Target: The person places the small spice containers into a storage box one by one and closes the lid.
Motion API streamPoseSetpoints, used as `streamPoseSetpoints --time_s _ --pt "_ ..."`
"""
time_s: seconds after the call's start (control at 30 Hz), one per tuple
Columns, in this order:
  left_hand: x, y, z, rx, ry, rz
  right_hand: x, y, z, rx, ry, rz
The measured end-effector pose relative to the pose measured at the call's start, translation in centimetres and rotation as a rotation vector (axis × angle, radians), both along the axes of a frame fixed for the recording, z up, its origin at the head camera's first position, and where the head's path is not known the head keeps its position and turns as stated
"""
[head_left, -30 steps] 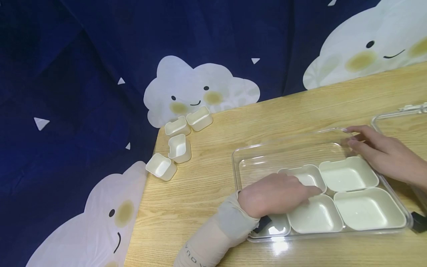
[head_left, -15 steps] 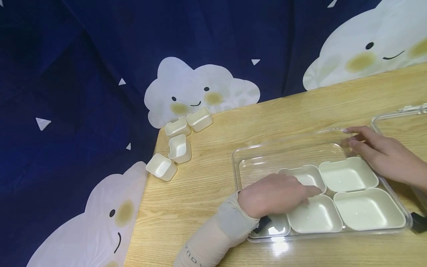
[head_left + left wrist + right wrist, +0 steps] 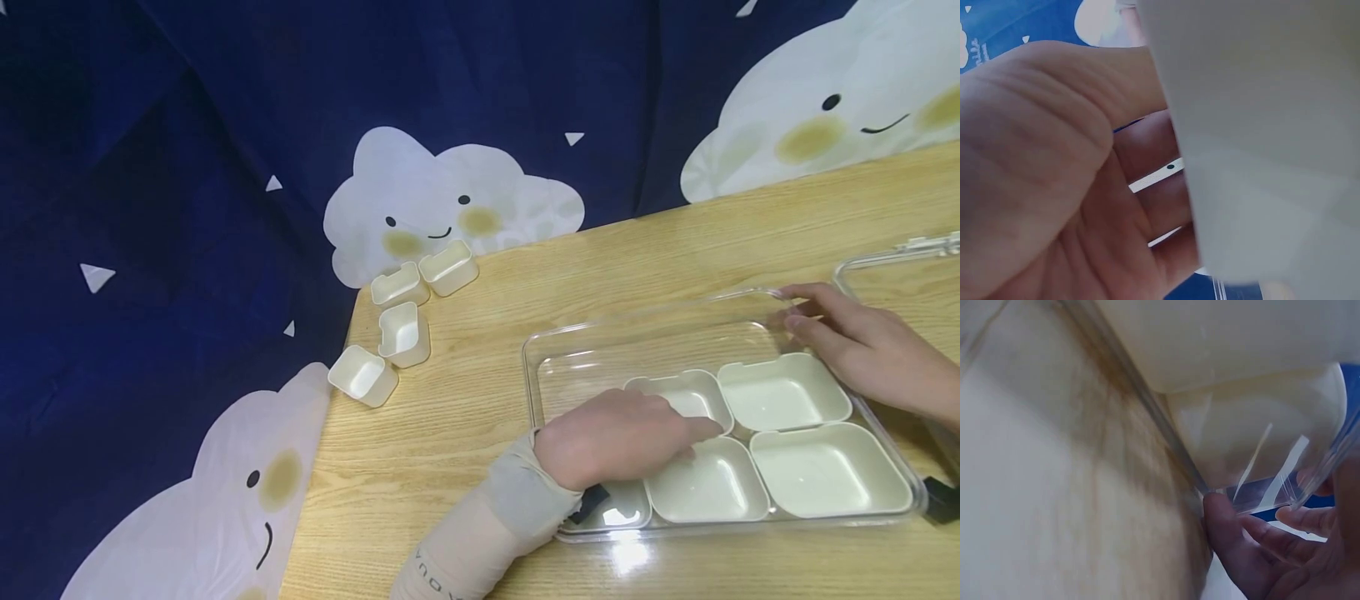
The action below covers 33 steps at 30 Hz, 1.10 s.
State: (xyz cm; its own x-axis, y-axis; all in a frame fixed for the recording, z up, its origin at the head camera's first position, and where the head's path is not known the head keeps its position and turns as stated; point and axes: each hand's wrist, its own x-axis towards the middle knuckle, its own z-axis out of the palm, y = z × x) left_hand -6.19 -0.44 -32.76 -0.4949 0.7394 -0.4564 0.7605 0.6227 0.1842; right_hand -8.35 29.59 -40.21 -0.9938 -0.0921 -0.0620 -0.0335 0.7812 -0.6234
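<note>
A clear plastic organizer box (image 3: 592, 327) stands on the table, with several cream bins set inside its right part. My left hand (image 3: 618, 437) reaches over the box's near-left side and grips a cream bin (image 3: 693, 398) in the back row, its fingers at that bin's front edge. In the left wrist view a pale bin wall (image 3: 1260, 150) hides my fingertips. Just in front sits another cream bin (image 3: 712, 487). My right hand (image 3: 862, 342) holds the box's far right corner; the right wrist view has the thumb (image 3: 1222, 525) against its clear edge.
Several small cream bins (image 3: 402, 335) stand apart at the table's far left corner, by the dark blue cloud-print curtain (image 3: 225, 100). Another clear container (image 3: 900, 257) lies at the right. A black strap piece (image 3: 941, 500) shows beside the box's near right corner.
</note>
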Motion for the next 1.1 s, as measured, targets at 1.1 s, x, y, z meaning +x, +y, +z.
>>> streamPoseSetpoints --time_s 1.1 --pt "-1.4 -2.2 2.1 0.119 0.239 -0.191 0.0 -0.1 -0.2 -0.012 0.026 0.007"
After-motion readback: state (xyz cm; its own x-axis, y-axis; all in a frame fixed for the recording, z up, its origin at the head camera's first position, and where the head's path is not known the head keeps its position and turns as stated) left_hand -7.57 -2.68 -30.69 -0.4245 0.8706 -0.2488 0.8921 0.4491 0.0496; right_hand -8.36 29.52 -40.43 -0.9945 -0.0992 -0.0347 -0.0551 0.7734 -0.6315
